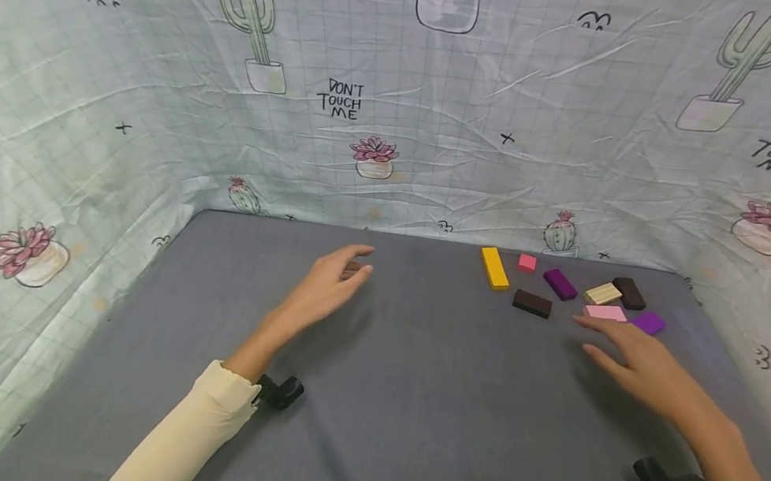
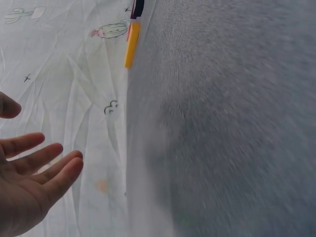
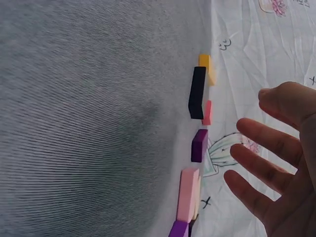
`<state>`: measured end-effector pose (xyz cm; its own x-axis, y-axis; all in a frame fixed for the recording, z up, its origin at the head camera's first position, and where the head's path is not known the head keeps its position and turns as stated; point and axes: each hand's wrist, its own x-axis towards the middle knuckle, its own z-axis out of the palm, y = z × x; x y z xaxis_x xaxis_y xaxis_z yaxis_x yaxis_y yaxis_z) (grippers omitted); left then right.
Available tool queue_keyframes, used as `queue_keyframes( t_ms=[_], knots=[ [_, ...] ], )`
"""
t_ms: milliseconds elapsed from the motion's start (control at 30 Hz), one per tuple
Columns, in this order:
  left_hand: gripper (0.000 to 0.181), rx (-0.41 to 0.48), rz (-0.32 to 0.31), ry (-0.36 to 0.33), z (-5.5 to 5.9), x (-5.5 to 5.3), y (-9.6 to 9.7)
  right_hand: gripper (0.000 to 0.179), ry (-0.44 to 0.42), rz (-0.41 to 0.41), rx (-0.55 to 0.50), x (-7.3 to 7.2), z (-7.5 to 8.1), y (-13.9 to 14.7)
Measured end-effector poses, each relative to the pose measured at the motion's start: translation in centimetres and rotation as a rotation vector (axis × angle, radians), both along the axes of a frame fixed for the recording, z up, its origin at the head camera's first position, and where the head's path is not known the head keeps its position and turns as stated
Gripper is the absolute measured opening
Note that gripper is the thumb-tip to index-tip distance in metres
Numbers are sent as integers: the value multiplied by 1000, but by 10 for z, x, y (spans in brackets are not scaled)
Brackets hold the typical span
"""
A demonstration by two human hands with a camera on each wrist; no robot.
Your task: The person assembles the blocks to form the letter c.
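My left hand hovers over the left-middle of the grey table, fingers relaxed and holding nothing. The left wrist view shows its fingers spread loosely. On the right, my right hand is raised just in front of the blocks, also holding nothing. Its index fingertip overlaps the pink block in the head view. Close by lie a bright purple block, a pale wood-coloured block and a dark brown block.
Further left in the group are a yellow block, a small red-pink block, a dark purple block and another dark brown block. A cactus-printed cloth hangs behind the table and along both sides.
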<state>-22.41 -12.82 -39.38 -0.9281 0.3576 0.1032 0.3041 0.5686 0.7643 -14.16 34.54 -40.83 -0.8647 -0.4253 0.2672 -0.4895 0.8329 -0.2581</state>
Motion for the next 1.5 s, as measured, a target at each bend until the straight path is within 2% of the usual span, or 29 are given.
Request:
queue_keyframes(
  t_ms=[267, 367, 500, 700, 933, 1133, 1367, 1500],
  knots=[
    [48, 16, -79, 27, -3, -16, 22, 49, 45, 114, 64, -21, 4, 5],
    [48, 8, -85, 47, -4, -21, 28, 49, 49, 149, 80, -29, 7, 8],
    [52, -24, -95, 70, -6, -27, 35, 50, 71, 174, 94, -38, 11, 11],
    [56, -99, -160, 121, -3, -38, 47, 50, 125, 202, 114, -48, 14, 14],
    [61, -180, -213, 154, -2, -54, 62, 45, 49, 197, 111, -57, 15, 14],
    [62, -200, -293, 193, -3, -67, 75, 48, 54, 249, 104, -66, 17, 10],
    [63, -281, -376, 241, -9, -75, 91, 51, -26, 244, 122, -73, 22, 6],
    [64, -318, -407, 282, -12, -78, 97, 55, -22, 263, 124, -75, 21, 5]
  ],
)
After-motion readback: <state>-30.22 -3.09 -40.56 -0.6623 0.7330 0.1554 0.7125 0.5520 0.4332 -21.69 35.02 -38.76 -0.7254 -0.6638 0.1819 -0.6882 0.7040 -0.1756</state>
